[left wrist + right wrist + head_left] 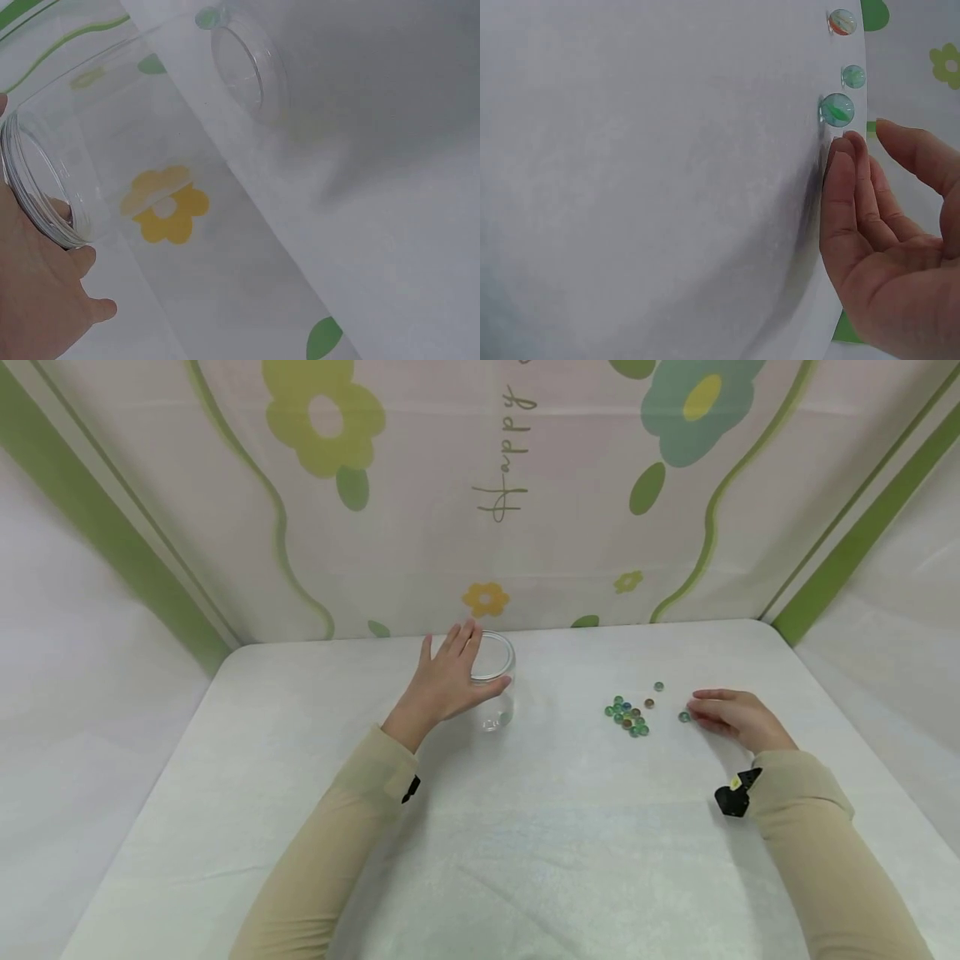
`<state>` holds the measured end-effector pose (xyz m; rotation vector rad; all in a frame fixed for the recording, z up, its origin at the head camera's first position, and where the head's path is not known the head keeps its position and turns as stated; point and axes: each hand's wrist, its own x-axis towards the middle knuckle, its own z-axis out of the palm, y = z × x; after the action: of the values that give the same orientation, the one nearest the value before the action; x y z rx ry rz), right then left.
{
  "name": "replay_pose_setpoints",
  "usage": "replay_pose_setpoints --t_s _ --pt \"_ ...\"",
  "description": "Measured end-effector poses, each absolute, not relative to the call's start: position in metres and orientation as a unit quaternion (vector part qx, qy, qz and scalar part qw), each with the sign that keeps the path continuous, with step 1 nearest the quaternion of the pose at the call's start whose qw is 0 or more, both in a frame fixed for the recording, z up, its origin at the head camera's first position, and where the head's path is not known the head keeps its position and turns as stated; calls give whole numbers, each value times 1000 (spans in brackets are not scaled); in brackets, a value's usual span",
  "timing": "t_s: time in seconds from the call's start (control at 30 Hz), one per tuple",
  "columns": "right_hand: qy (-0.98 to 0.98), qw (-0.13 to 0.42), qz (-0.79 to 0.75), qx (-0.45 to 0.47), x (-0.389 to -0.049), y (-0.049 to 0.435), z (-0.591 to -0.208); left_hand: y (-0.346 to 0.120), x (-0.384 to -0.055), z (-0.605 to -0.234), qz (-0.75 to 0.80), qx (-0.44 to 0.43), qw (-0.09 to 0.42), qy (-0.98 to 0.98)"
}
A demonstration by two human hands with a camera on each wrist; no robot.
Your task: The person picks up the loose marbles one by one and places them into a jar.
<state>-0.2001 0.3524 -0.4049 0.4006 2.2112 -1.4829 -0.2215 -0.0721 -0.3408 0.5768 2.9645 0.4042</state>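
Marbles (627,723) lie in a loose cluster on the white worktop (562,835), right of the glass jar (495,703), with a couple of strays just beside the group. One green marble (684,717) sits apart from the rest, right at the fingertips of the right hand (738,717).

From my end I see the two hands well apart. The left hand (448,685) holds the upright jar at its rim, thumb round the near side and fingers along the left and far side; how firmly, I cannot tell. The right hand has its fingers bent forward and its thumb standing away from them, with nothing pinched between; whether a fingertip touches the green marble, I can't make out. The left wrist view shows a green round spot (207,18) by the jar's base, inside or beyond the glass, I can't say which.

I read the step in hand as taking up that single marble while the jar is steadied. The next move, I judge, calls for bringing thumb and fingertips together low on its sides, gently, since a smooth ball could roll off under a one-sided push.
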Motion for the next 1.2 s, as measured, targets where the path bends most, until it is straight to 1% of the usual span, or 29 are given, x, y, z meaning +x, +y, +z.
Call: replay_pose_setpoints --t_s 0.17,0.43,0.77,1.2 --pt "804 234 -527 145 -202 351 -408 -72 -221 -341 130 187 48 973" --pt "823 233 -501 129 -201 351 -411 -72 -221 -343 138 188 46 971" --pt "850 221 -466 109 -201 348 -411 -72 -221 -342 122 185 46 974" --pt "852 218 -463 111 -202 344 -410 -71 -221 -340 123 187 47 974"
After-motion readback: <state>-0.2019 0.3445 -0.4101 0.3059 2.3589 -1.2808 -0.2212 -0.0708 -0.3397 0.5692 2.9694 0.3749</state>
